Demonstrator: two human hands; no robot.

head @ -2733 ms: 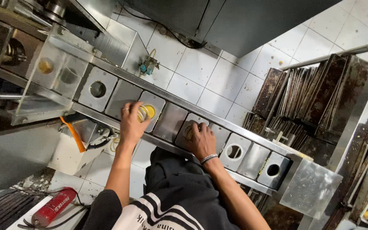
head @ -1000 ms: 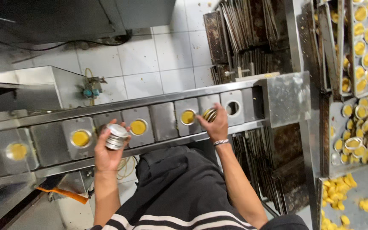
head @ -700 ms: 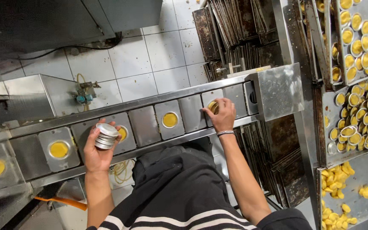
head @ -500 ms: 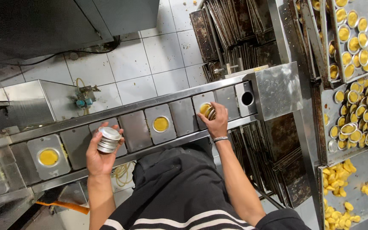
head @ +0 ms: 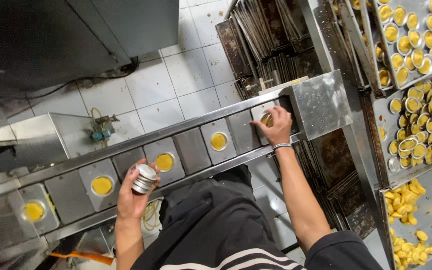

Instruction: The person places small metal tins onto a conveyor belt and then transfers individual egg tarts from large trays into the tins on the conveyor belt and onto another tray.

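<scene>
**Cups at the conveyor**

We grip a stack of silver foil cups (head: 144,178) in our left hand (head: 133,197), just above the metal conveyor (head: 191,150). Our right hand (head: 276,127) pinches one foil cup (head: 267,119) over the last plate beside the steel housing (head: 321,102). Yellow-filled moulds (head: 219,141) sit along the line.

The conveyor (head: 191,150) runs from eight o'clock up to two o'clock, its upper face open to reach between the two hands. At the two o'clock end a steel hood (head: 321,102) caps the belt and walls off the right hand (head: 275,125), which sits just beside its mouth. The left hand (head: 133,192) has free air around it at seven o'clock. Tray racks (head: 411,85) crowd the three o'clock side; stacked trays (head: 263,37) block twelve o'clock.
</scene>
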